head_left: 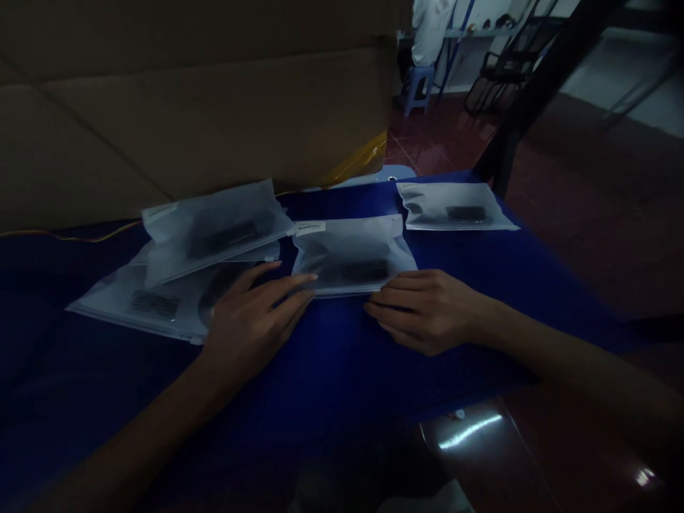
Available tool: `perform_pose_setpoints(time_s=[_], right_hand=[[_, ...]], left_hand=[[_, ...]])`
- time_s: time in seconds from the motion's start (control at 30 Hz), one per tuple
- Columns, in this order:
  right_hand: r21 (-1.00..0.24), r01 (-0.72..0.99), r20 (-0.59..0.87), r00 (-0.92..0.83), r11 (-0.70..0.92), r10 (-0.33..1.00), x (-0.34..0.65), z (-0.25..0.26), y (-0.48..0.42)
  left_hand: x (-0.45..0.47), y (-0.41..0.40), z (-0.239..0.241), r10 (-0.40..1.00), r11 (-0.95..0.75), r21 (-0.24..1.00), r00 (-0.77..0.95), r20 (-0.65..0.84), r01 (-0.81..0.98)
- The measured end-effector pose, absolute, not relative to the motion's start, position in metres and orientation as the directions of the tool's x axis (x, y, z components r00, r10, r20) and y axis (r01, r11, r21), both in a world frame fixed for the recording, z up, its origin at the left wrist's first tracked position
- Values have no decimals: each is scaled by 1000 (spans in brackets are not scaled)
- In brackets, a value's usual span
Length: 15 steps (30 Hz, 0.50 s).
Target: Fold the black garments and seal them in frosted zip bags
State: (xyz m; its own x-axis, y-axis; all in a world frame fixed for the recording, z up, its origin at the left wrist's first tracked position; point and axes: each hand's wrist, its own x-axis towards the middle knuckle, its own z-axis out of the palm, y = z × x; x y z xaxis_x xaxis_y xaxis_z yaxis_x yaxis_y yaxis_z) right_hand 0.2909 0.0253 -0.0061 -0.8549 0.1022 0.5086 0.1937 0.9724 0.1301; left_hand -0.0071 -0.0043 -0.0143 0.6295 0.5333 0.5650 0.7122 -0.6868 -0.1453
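A frosted zip bag with a dark item inside lies flat on the blue tabletop in front of me. My right hand has its fingers closed at the bag's near right edge, pinching it. With fingers stretched out, my left hand rests at the near left corner of the same bag, its fingertips touching the edge. Under and beside my left wrist, more frosted bags lie stacked: an upper bag overlaps a lower bag that bears a dark printed label.
Another frosted bag lies at the table's far right. A large cardboard box walls off the back left. Beyond the table, a person sits on a blue stool near a black chair. A dark post rises at the right.
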Motion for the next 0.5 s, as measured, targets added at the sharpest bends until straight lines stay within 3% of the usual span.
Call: perform_pose_setpoints(time_s=[0.17, 0.37, 0.5], right_hand=[[260, 281, 503, -856, 924, 119, 283, -5, 16], [399, 434, 532, -827, 808, 181, 276, -1, 5], [432, 477, 568, -803, 765, 180, 274, -5, 6]], left_hand=[[2, -8, -1, 516, -692, -81, 571, 638, 717], [3, -18, -1, 642, -658, 174, 425, 638, 732], [1, -21, -6, 652, -684, 278, 395, 647, 674]])
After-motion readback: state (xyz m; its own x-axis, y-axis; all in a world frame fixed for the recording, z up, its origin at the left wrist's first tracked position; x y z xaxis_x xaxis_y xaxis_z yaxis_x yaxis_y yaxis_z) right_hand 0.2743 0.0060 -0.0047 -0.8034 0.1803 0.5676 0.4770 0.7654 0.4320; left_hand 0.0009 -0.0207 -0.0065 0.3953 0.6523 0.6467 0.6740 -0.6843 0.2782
